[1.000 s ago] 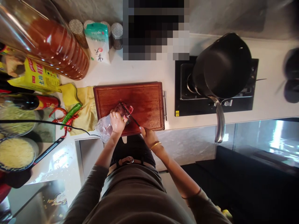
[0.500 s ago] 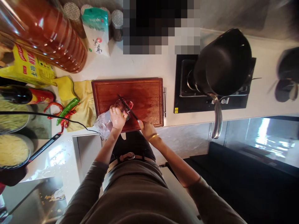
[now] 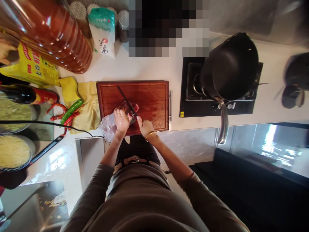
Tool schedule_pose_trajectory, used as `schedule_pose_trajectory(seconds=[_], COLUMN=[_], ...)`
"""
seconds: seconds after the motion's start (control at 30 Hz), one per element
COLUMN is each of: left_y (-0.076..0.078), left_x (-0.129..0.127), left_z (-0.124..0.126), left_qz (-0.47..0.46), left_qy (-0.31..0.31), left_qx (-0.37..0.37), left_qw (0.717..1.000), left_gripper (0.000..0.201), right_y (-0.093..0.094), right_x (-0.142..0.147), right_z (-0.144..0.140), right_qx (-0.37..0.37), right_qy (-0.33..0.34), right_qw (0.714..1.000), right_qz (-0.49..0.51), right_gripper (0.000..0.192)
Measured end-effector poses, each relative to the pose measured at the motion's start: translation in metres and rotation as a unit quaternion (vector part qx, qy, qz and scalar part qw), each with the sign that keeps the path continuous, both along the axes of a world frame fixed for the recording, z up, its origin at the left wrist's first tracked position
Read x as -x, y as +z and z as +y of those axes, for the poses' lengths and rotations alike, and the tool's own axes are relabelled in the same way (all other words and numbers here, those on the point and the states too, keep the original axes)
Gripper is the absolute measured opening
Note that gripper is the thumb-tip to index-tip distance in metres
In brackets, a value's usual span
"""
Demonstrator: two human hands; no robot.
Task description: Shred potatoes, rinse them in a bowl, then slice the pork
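Note:
On the wooden cutting board (image 3: 154,96) lies a piece of dark red meat (image 3: 135,107), its near part covered by my fingers. My left hand (image 3: 122,120) is closed over the meat, pressing it to the board. Beside that hand a clear plastic bag (image 3: 108,127) hangs over the board's near left edge. My right hand (image 3: 146,128) grips the handle of a knife (image 3: 123,95). The dark blade slants up and left across the meat, its tip reaching beyond it over bare board. Whether the edge has cut into the meat is hidden.
A black pot (image 3: 231,67) with a metal handle (image 3: 223,125) sits on the stove at right. Left of the board are a yellow cloth (image 3: 88,112), a green chili (image 3: 72,112), red chilies and a dark bottle (image 3: 26,95). A large bottle (image 3: 60,38) stands behind.
My right hand has slid left and slightly up, pushing the knife farther across the meat toward the board's back left. My left hand stays on the meat.

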State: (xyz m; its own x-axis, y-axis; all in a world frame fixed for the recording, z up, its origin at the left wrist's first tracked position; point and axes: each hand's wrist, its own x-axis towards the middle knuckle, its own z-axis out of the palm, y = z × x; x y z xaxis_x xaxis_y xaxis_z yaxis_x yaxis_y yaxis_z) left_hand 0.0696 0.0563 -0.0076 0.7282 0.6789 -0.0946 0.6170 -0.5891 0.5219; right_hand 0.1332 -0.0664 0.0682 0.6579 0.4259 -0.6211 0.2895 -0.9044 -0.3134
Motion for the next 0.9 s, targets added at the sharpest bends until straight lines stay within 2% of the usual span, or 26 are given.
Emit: schedule_pose_trajectory(seconds=[0.13, 0.23, 0.33, 0.5, 0.6, 0.7, 0.83, 0.9], left_y=[0.000, 0.000, 0.001, 0.002, -0.001, -0.002, -0.001, 0.000], left_x=[-0.001, -0.002, -0.002, -0.003, -0.003, -0.001, -0.003, -0.005], left_z=[0.000, 0.000, 0.000, 0.000, 0.001, 0.002, 0.003, 0.003], left_qz=[-0.014, -0.008, -0.002, -0.007, 0.003, 0.013, 0.002, 0.004], left_qy=[0.000, 0.004, 0.005, 0.013, 0.007, -0.001, 0.000, 0.004], left_qx=[-0.013, -0.015, -0.012, -0.001, -0.013, -0.020, -0.022, -0.019], left_qw=[1.000, 1.000, 1.000, 1.000, 1.000, 1.000, 1.000, 1.000], left_gripper=[0.022, 0.019, 0.020, 0.022, 0.022, 0.022, 0.023, 0.023], right_y=[0.004, 0.000, -0.001, 0.004, 0.002, 0.001, 0.004, 0.003], right_x=[0.005, -0.003, -0.008, 0.005, 0.001, -0.004, 0.003, 0.005], right_z=[-0.009, 0.007, 0.019, -0.007, 0.002, 0.014, -0.001, -0.008], right_qx=[0.043, 0.067, 0.021, 0.071, 0.085, 0.046, 0.079, 0.092], right_qy=[-0.017, -0.011, 0.008, -0.011, -0.006, 0.000, -0.009, -0.012], right_qw=[0.999, 0.997, 0.999, 0.997, 0.996, 0.998, 0.996, 0.995], right_qz=[0.025, 0.030, 0.029, 0.026, 0.033, 0.032, 0.036, 0.022], right_gripper=[0.050, 0.057, 0.054, 0.048, 0.058, 0.060, 0.050, 0.050])
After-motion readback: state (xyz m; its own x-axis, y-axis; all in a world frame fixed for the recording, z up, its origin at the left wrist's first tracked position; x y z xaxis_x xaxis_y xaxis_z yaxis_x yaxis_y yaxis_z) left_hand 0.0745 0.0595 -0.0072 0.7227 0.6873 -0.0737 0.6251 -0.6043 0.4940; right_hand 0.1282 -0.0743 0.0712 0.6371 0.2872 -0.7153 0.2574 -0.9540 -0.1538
